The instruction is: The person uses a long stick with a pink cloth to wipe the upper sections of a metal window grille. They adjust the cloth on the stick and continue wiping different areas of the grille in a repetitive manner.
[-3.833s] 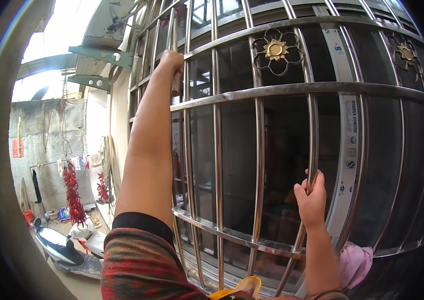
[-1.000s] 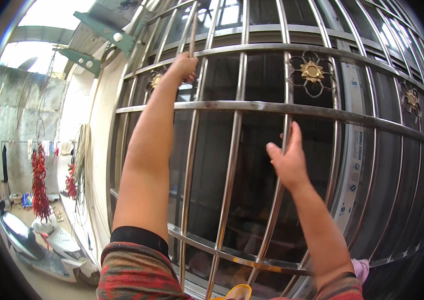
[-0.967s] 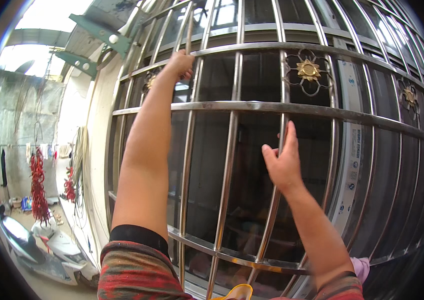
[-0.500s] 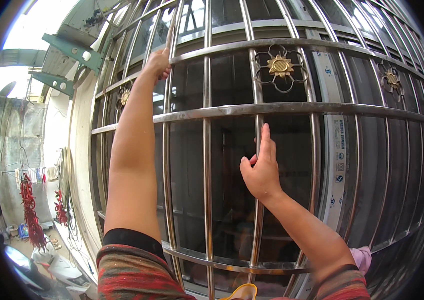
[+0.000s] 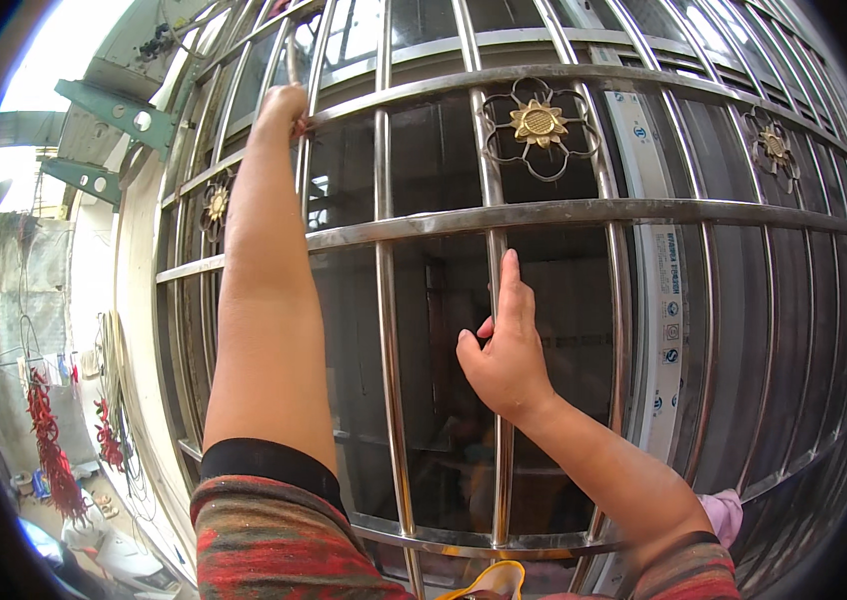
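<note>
My left arm reaches up the window grille, and my left hand (image 5: 285, 104) is closed round a thin brownish stick (image 5: 293, 62) that rises above it. The hand is beside a vertical bar, near the grille's upper crossbar (image 5: 434, 92). Part of something red shows near the stick's upper end, cut off by the picture's edge. My right hand (image 5: 512, 350) lies against a shiny vertical bar (image 5: 502, 480) below the lower crossbar (image 5: 544, 214). Its fingers are stretched upward and the thumb stands apart; it holds nothing.
Gold flower ornaments (image 5: 538, 122) sit between the crossbars, with dark window glass behind. Green metal brackets (image 5: 119, 112) jut out at upper left. Strings of red chillies (image 5: 52, 440) and looped cables (image 5: 116, 380) hang at left. A pink cloth (image 5: 721, 515) is at lower right.
The view has shifted slightly, so the grille sits further left. My left hand is still on the stick, and my right hand stays against the same bar with its fingers stretched.
</note>
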`<state>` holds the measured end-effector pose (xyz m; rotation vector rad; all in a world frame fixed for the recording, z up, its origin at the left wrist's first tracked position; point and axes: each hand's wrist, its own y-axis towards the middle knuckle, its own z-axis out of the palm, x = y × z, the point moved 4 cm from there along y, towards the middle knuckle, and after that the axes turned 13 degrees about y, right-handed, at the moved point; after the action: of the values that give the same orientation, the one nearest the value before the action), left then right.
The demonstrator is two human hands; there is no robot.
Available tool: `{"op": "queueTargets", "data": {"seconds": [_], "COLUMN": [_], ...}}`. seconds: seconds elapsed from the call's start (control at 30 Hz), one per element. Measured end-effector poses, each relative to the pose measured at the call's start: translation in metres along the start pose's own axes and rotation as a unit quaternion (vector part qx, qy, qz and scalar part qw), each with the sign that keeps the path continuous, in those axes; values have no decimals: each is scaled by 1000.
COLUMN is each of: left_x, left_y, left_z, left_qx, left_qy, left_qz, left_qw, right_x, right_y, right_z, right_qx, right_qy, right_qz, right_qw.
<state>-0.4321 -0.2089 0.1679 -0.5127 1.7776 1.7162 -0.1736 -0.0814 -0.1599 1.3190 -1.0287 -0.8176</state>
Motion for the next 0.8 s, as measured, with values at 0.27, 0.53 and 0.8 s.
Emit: {"op": "queueTargets", "data": {"seconds": [0.27,0.53,0.8], "left_x": [7,14,8], "left_y": [15,3,-10], "left_z": [10,5,19], "left_qx": [41,6,14], "left_qy": [-9,-41,50], "left_qz": [-16,-26,-19], "left_qw": [999,999,998], "right_x": [-5,-4,-5], "right_y": [-1,-2,-3], "right_z": [1,3,1], "right_qx": [-5,-26,7], "right_qy": [1,-24,11], "right_qz": [10,-25,-10], "right_qw": [1000,999,1000]}}
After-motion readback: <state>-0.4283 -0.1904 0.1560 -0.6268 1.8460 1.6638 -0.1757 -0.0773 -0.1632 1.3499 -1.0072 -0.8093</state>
